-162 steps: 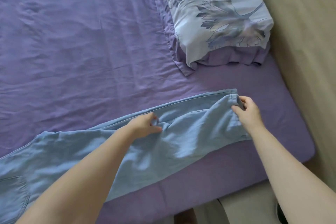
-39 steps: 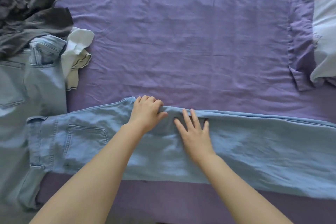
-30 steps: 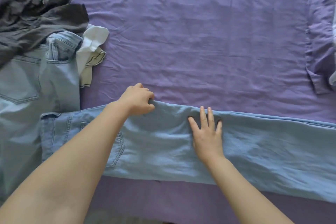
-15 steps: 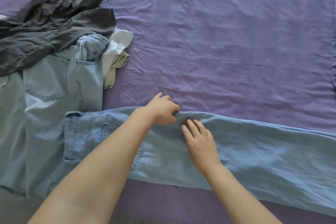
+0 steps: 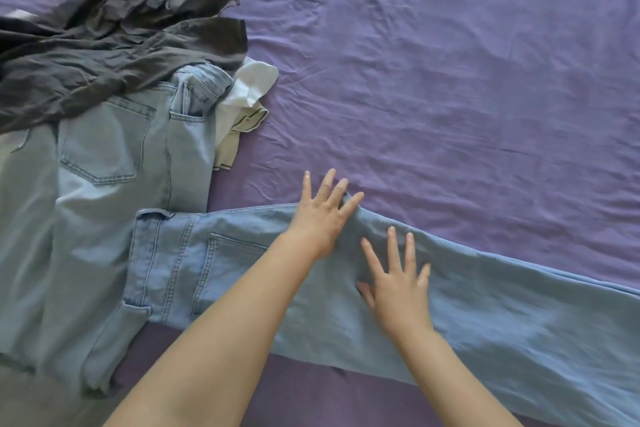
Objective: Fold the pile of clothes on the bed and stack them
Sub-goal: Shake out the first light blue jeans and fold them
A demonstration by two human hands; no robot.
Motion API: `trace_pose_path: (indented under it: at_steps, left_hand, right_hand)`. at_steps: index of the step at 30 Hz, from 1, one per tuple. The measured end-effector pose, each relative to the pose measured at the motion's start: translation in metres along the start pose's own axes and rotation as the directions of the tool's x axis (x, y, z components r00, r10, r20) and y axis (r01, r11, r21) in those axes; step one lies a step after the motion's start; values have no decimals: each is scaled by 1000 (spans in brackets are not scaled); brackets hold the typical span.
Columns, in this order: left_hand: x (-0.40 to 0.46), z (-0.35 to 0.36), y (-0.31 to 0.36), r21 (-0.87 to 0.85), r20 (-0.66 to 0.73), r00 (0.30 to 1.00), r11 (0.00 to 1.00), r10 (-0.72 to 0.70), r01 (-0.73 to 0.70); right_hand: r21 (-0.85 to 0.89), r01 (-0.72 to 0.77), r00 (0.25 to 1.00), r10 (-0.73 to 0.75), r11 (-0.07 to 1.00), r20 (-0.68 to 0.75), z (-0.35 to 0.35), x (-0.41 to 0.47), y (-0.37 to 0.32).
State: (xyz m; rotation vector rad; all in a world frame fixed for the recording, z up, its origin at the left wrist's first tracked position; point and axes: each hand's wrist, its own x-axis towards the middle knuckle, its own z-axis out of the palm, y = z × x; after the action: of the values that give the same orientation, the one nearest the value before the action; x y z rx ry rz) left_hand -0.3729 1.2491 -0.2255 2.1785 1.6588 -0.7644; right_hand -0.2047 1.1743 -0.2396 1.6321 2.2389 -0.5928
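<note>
Light blue jeans point(image 5: 502, 315), folded lengthwise, lie across the near part of the purple bed sheet point(image 5: 450, 97), waistband to the left and legs running off the right edge. My left hand point(image 5: 322, 215) lies flat on the jeans' far edge near the crotch, fingers spread and straight. A little nearer and to the right, my right hand point(image 5: 398, 284) presses flat on the denim with its fingers spread. A second, paler pair of jeans point(image 5: 114, 184) lies at the left, partly under the folded pair's waistband.
A crumpled dark grey garment point(image 5: 114, 42) lies over the top of the paler jeans at the upper left. A white garment point(image 5: 246, 94) with dark trim pokes out beside it. Wrinkled purple sheet fills the far and right side.
My left hand has uncurled from the jeans' far edge and now lies flat with fingers spread. My right hand has spread its fingers and stays on the denim. The view shifted left.
</note>
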Motion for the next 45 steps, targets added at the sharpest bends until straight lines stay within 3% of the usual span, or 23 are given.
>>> trace_pose_path:
  at_steps: [3, 6, 8, 11, 14, 20, 22, 24, 26, 28, 30, 35, 37, 40, 42, 43, 44, 45]
  left_hand:
    - [-22, 27, 8, -165, -128, 966, 966, -223, 201]
    - [-54, 52, 18, -234, -233, 898, 918, -374, 321]
    - [-72, 69, 19, -247, -216, 877, 893, -430, 377]
    - [-91, 94, 5, -309, -97, 832, 811, -546, 496]
    - [-92, 115, -20, -316, -34, 855, 817, -517, 482]
    - [-91, 108, -56, -428, 78, 947, 848, -311, 313]
    - [-106, 105, -65, -433, -9, 933, 843, -360, 321]
    - [-130, 106, -80, -373, -161, 836, 817, -524, 440]
    - [-156, 116, -101, -361, -198, 691, 707, -695, 608]
    - [-174, 127, -120, -440, -29, 604, 552, -797, 708]
    - [-184, 138, -132, -529, 143, 569, 423, -810, 735]
    - [-191, 145, -143, -745, 335, 486, 89, -807, 661]
    - [-193, 142, -146, -815, 419, 470, -93, -777, 573]
    - [-199, 125, -146, -875, 471, 524, -449, -710, 180]
    - [-203, 107, -139, -846, 425, 601, -533, -677, -1]
    - [-203, 97, -134, -848, 382, 630, -528, -676, -53]
    - [-203, 86, -126, -854, 327, 660, -511, -677, -102]
    - [-202, 74, -118, -859, 263, 695, -490, -669, -147]
  right_hand:
    - [-64, 112, 993, -111, 992, 27, -1, 18, -9]
    - [-34, -25, 989, 30, 999, 146, 3, 43, -16]
    - [-55, -75, 986, 83, 996, 145, 3, 46, -28]
    - [-109, 79, 997, -78, 991, 15, 10, 33, -47]
    - [-174, 198, 980, -188, 965, 72, 6, 45, -56]
    - [-192, 26, 986, 6, 981, 166, -34, 110, -84]
    - [-257, 98, 992, -75, 961, 100, -29, 93, -102]
    - [-234, 241, 970, -238, 942, 41, -10, 57, -122]
    - [-168, 387, 920, -392, 907, 3, 10, 20, -143]
    - [-148, 426, 903, -429, 893, 10, 26, 6, -155]
    - [-199, 421, 907, -409, 885, 99, 39, 15, -163]
    - [-235, 406, 913, -383, 883, 140, 47, 31, -165]
    - [-186, 371, 927, -352, 910, 129, 41, 22, -164]
    - [-140, 355, 929, -333, 924, 159, 28, 24, -162]
    - [167, 265, 942, -291, 950, 166, 9, 26, -168]
    - [424, 160, 955, -249, 891, 163, -5, 25, -172]
    - [672, 40, 961, -212, 740, 176, -20, 23, -176]
    - [848, -81, 962, -182, 523, 204, -36, 18, -180]
